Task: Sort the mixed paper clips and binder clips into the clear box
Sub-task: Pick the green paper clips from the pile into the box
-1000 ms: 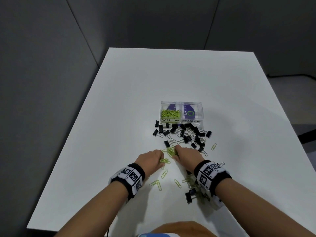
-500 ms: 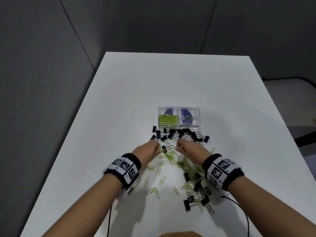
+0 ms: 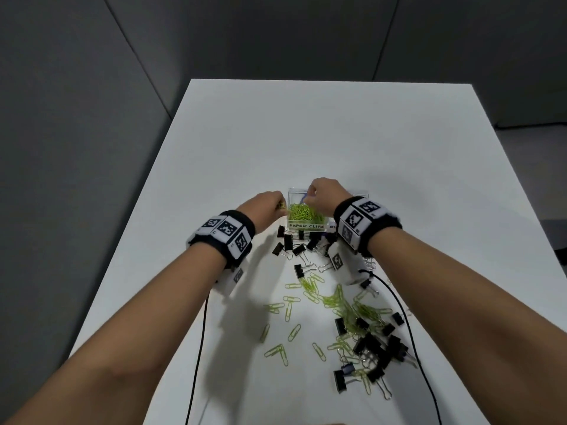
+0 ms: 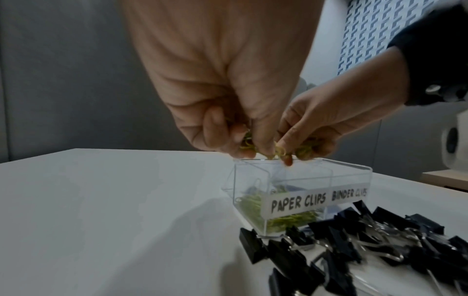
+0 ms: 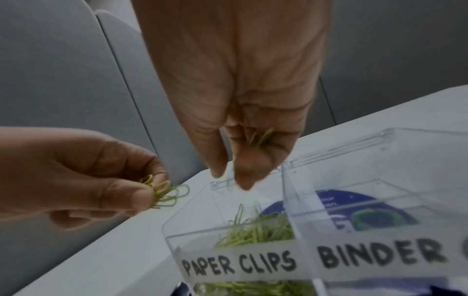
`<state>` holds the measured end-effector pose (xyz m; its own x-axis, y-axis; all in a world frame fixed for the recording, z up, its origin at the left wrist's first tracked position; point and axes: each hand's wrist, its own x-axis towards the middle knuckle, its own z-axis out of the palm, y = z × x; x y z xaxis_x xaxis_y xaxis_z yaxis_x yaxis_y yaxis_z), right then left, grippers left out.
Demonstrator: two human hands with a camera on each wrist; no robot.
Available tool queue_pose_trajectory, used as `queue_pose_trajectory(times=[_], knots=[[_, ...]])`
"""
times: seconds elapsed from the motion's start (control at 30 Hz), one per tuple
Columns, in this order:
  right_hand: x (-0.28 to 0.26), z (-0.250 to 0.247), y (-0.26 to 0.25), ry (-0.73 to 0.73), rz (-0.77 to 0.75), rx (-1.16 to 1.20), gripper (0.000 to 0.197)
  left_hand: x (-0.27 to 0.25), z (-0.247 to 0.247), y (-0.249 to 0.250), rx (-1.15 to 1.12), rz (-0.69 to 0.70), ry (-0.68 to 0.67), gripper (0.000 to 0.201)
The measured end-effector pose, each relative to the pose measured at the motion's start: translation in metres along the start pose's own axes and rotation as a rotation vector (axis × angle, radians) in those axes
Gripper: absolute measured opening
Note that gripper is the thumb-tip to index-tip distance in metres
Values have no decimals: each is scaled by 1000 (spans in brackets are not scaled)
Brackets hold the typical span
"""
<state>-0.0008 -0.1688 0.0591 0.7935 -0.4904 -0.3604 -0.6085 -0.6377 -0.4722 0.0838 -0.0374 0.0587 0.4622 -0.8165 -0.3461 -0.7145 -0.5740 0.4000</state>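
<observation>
A clear two-part box (image 3: 294,196) (image 4: 354,172) (image 5: 380,144) stands mid-table, labelled PAPER CLIPS on its left half and BINDER CLIPS on its right. Green paper clips (image 3: 305,212) (image 5: 258,230) fill the left half. My left hand (image 3: 268,207) (image 4: 228,120) pinches a bunch of green paper clips (image 5: 164,192) just left of the box's rim. My right hand (image 3: 322,191) (image 5: 243,140) hovers over the paper-clip half with green clips (image 5: 262,138) held among its curled fingers. Black binder clips (image 3: 294,245) (image 4: 354,240) lie in front of the box.
Loose green paper clips (image 3: 288,311) and more black binder clips (image 3: 374,348) are scattered on the white table (image 3: 306,133) nearer to me. Black cables (image 3: 196,363) run from both wristbands. Grey walls surround the table.
Both hands have lifted off the pile with green paper clips and moved forward to the box. The right hand now hangs over the paper-clip half and the left at its left rim.
</observation>
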Motion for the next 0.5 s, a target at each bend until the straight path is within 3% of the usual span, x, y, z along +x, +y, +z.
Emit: queue_pose_trajectory(times=[0.2, 0.33, 0.5], knots=[[-3, -1, 18, 72, -46, 299, 30, 22, -2, 13, 6, 38, 43, 26], [-32, -7, 40, 164, -107, 238, 25, 35, 3, 29, 57, 89, 9, 25], [-72, -2, 63, 116, -115, 114, 21, 31, 10, 40, 194, 148, 1, 25]])
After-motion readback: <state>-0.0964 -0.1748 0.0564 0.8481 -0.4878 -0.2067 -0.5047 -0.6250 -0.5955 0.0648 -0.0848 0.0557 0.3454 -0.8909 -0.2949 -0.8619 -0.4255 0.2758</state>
